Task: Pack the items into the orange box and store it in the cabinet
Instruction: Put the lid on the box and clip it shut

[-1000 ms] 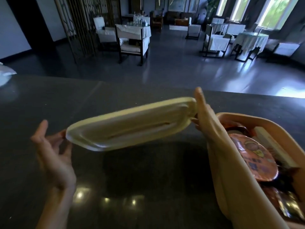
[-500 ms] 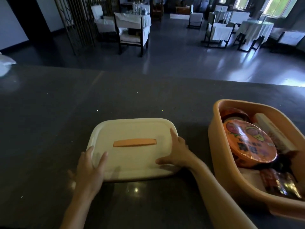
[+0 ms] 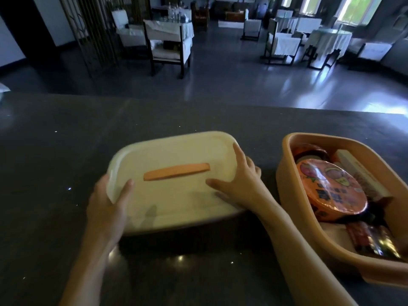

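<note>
A cream lid [image 3: 176, 195] with an orange handle strip [image 3: 176, 171] is held just above the dark counter, handle side up. My left hand [image 3: 108, 208] grips its left edge, thumb on top. My right hand [image 3: 240, 184] holds its right edge, fingers spread over the top. The orange box [image 3: 284, 173] stands open to the right, holding a round orange-topped noodle cup [image 3: 331, 188], a pale flat carton [image 3: 362, 173] and foil-wrapped snacks [image 3: 373, 241].
The dark speckled counter [image 3: 66, 151] stretches left and away from me. Beyond its far edge lies a dim dining room with white-covered chairs [image 3: 170, 45] and tables [image 3: 326, 38]. A slatted screen [image 3: 92, 29] stands at the back left.
The lid was first held tilted, underside toward me. It was turned handle side up and set low over the counter. Now both hands grip its edges and it sits slightly higher and nearer.
</note>
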`<act>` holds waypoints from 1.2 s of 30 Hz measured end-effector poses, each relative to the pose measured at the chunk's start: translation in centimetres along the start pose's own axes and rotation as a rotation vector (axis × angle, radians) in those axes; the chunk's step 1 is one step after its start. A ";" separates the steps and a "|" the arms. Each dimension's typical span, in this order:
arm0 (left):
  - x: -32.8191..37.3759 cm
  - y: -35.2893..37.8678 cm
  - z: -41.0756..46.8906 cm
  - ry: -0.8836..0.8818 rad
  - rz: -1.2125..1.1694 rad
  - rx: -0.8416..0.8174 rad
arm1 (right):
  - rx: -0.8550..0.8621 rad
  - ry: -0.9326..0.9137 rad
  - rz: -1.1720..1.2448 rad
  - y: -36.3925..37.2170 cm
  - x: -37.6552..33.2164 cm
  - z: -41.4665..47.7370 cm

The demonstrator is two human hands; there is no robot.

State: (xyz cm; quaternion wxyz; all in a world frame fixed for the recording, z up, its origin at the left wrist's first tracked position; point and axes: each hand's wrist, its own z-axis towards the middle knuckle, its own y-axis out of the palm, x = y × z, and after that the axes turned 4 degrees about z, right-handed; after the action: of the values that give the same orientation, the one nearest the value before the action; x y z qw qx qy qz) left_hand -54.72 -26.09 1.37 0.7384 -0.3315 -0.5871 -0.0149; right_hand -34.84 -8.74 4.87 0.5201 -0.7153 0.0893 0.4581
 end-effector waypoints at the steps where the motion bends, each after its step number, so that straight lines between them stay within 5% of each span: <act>1: 1.0 -0.4 0.4 0.047 -0.024 0.027 | 0.025 -0.010 -0.022 -0.9 -0.7 0.0; 14: 14.2 7.2 -2.0 0.223 -0.286 -0.435 | 0.459 0.304 -0.209 -14.8 1.8 -7.4; 24: 18.5 20.2 -2.7 0.368 -0.194 -0.700 | 0.256 0.762 -0.180 -18.5 7.2 -15.4; 29: 20.2 25.3 -1.2 0.714 0.152 -0.847 | 0.500 0.661 -0.561 -17.5 9.1 -15.5; 32: 21.1 27.0 -1.0 0.983 0.334 -0.827 | 0.418 0.370 -0.578 -15.9 9.8 -14.8; 36: 22.6 28.9 -0.7 1.112 0.408 -0.960 | 0.348 0.358 -0.486 -13.7 10.1 -14.7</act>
State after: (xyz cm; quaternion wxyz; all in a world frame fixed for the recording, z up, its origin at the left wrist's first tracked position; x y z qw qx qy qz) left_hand -35.25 4.41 7.47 0.6885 -0.6617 0.0152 -0.2965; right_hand -12.59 -11.28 6.98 0.7042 -0.6853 0.0827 0.1660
